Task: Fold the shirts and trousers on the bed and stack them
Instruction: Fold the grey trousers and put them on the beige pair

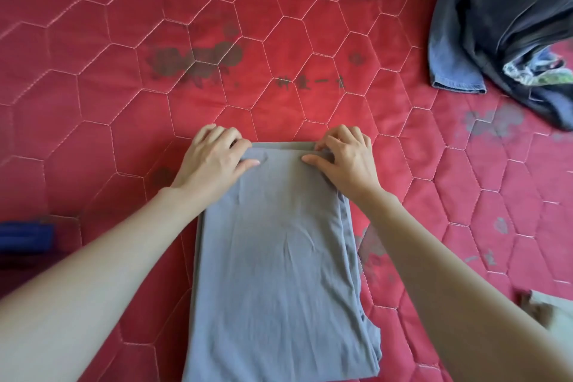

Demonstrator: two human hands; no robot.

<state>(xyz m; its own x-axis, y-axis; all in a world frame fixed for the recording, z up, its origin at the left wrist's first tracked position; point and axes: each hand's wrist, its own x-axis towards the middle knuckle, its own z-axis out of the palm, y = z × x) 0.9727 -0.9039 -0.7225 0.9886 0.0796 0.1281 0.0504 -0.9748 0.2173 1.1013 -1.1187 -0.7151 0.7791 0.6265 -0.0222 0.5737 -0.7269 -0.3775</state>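
The bed, under a red quilted cover, fills the view. On it, at centre running toward 6 o'clock, lies the grey garment, already folded into a long panel with stacked edges showing along its right side. At 2 o'clock a heap of dark and denim clothes waits unfolded, well apart. A blue item sits at 9 o'clock and a beige cloth at 4 o'clock.

Both arms reach forward to the panel's far edge. The left hand grips the far left corner, fingers curled over the edge, thumb on top. The right hand pinches the far right corner likewise.

To fold well, I judge both corners should lift together, travel evenly toward 6 o'clock, and land square on the near edge before smoothing.
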